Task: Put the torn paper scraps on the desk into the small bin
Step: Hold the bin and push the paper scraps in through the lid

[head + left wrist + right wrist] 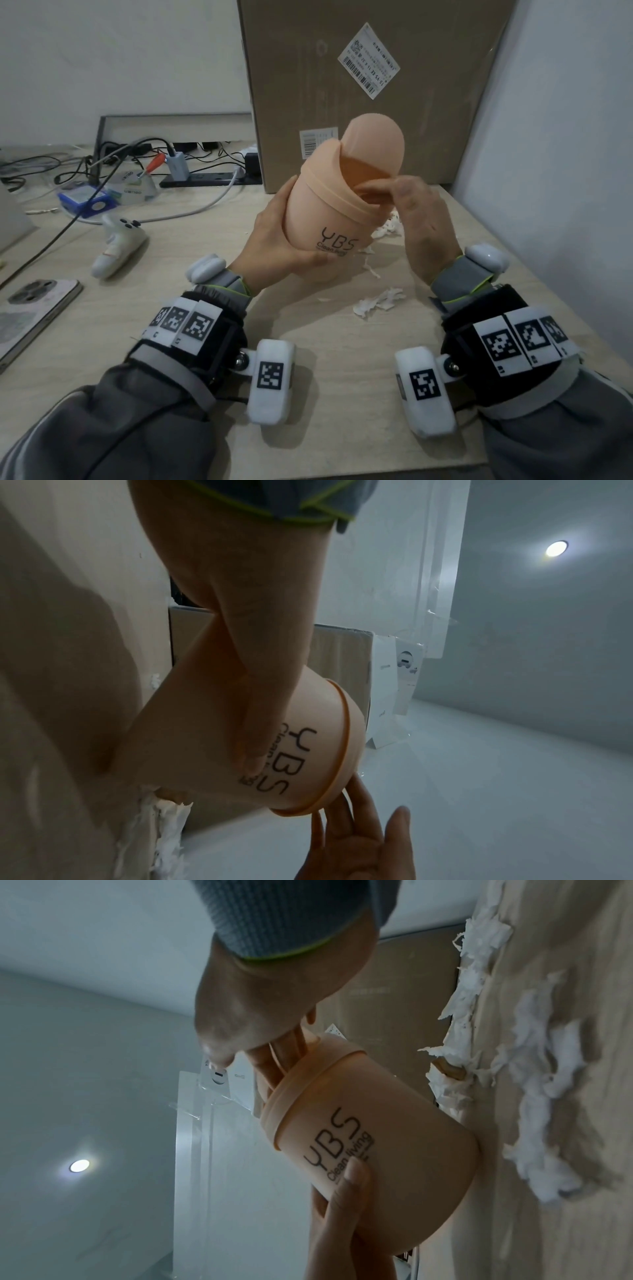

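Note:
A small peach bin point(329, 219) marked "YBS" is tilted toward the right, its base at the desk. My left hand point(274, 240) grips its body, thumb across the lettering point(346, 1191). My right hand point(414, 219) is at the bin's mouth, straight fingers pushed in under the swing lid point(373, 144), thumb outside. Whether it carries paper is hidden. Torn white paper scraps point(378, 301) lie on the desk right of the bin, and more scraps point(387, 228) lie behind my right hand. The right wrist view shows the bin point(394, 1150) and scraps point(534, 1069); the left wrist view shows the bin point(212, 737).
A large cardboard box point(370, 85) stands just behind the bin and a wall point(565, 171) closes the right side. To the left lie a white controller point(116, 246), a phone point(34, 315), a blue box point(85, 202) and a power strip point(202, 180) with cables.

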`<act>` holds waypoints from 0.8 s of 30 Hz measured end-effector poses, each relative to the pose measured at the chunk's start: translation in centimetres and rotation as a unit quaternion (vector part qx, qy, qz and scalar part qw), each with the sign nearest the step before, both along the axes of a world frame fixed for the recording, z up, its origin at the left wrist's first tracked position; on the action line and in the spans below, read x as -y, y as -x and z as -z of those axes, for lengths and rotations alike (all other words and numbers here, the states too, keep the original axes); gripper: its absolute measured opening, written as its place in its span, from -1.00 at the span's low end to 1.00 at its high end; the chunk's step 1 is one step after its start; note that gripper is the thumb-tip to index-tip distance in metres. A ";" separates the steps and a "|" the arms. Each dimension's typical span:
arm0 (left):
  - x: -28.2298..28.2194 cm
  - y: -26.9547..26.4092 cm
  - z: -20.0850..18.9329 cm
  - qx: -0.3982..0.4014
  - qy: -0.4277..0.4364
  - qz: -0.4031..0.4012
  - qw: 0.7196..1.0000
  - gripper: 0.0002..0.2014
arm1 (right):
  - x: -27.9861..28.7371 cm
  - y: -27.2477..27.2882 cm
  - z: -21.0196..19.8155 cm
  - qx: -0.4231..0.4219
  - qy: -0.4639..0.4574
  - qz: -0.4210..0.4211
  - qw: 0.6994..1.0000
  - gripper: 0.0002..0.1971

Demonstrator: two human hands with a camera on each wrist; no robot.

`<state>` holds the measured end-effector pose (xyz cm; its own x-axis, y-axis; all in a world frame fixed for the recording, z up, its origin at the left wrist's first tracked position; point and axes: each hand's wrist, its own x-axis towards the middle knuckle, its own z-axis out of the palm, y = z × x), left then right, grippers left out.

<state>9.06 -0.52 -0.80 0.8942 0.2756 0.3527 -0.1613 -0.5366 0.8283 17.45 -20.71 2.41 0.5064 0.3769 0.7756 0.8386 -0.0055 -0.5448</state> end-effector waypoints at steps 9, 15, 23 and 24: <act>-0.4 0.1 0.0 0.038 0.120 -0.028 0.992 0.24 | 1.1 -2.0 -0.3 -0.251 -0.041 0.091 0.963 -0.52; -1.4 0.2 -0.2 0.065 0.182 -0.066 0.979 0.25 | 2.0 -1.0 0.3 -0.429 0.370 -0.048 0.823 -0.29; -1.8 0.1 0.1 0.069 0.191 -0.084 0.975 0.24 | 1.3 -0.9 1.6 -0.477 0.372 -0.139 0.784 -0.33; -1.8 0.1 0.2 0.071 0.192 -0.085 0.975 0.22 | 1.1 -1.2 1.7 -0.476 0.348 -0.133 0.797 -0.35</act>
